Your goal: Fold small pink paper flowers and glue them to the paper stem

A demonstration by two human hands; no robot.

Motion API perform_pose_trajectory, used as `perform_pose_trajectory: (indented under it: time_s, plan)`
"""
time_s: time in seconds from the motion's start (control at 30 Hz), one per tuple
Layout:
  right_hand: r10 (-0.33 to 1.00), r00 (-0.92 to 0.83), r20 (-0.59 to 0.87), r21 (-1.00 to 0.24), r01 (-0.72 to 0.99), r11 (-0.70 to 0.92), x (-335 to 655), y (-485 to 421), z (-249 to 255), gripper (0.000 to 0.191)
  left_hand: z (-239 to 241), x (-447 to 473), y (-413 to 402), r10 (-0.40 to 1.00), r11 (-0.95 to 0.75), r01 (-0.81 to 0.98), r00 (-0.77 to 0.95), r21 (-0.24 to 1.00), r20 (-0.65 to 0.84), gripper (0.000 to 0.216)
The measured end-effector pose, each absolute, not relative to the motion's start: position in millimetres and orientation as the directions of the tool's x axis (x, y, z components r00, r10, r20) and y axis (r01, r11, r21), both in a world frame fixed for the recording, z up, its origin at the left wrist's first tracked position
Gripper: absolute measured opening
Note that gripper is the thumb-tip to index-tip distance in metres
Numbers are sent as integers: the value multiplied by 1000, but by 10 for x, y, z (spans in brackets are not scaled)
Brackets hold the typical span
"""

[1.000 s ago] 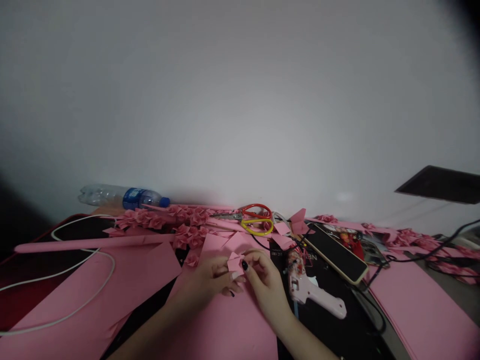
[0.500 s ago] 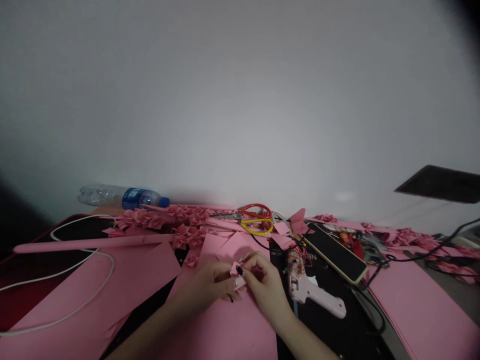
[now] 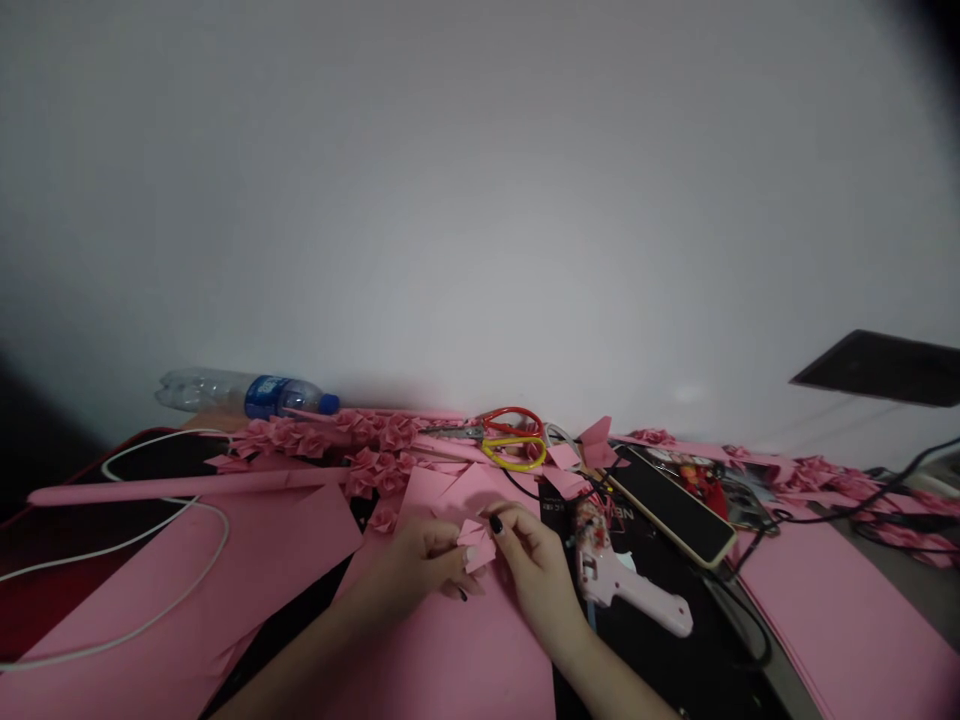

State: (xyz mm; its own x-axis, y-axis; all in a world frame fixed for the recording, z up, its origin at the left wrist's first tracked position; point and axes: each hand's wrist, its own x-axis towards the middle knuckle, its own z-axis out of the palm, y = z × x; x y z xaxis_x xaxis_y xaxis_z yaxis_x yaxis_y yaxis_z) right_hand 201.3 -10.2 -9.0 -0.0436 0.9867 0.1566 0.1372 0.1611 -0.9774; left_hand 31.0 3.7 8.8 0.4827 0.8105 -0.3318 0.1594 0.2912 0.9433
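Note:
A small folded pink paper flower (image 3: 477, 546) is held up between my two hands, over a large pink paper sheet (image 3: 457, 650). My left hand (image 3: 424, 562) pinches its left side, thumb in front and fingers behind. At its upper right edge, my right hand (image 3: 529, 560) has thumb and curled fingers on a petal; the fingertips behind the paper are partly hidden. Just right of that hand lies a pale pink glue gun (image 3: 637, 592) with a patterned front. Several finished pink paper flowers (image 3: 375, 470) lie in clusters beyond my left hand.
Scissors (image 3: 514, 455) with red and yellow handles lie at the back. A phone (image 3: 671, 508) rests to the right among black cables. A plastic bottle (image 3: 225, 392) lies along the wall. A white cable (image 3: 217, 550) loops over pink sheets on the left; more sheets (image 3: 847, 620) lie right.
The paper flower has turned and its petals now show more openly. My right thumb has shifted from the flower's middle to its upper right edge. My left hand stays nearly in place.

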Motion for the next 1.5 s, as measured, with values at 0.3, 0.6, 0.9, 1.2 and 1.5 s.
perform_pose_trajectory:
  time_s: [0.3,0.6,0.9,1.2,1.5]
  plan:
    - [989,-66,129,-990,50,133,1989,-67,-39,8,42,300,41,793,282,171,512,944,-330,39]
    - [991,-83,102,-995,1,103,1967,-77,8,5,-99,310,23,794,262,129,535,956,-290,34]
    - [992,-77,97,-995,10,98,1979,-68,-4,13,-52,306,33,782,258,131,553,957,-287,32]
    - [991,-104,89,-996,-35,86,1948,-87,-10,24,-102,344,4,767,290,152,554,945,-324,20]
    - [983,-108,151,-988,4,153,1980,-93,-34,35,48,323,17,746,367,144,545,919,-383,34]
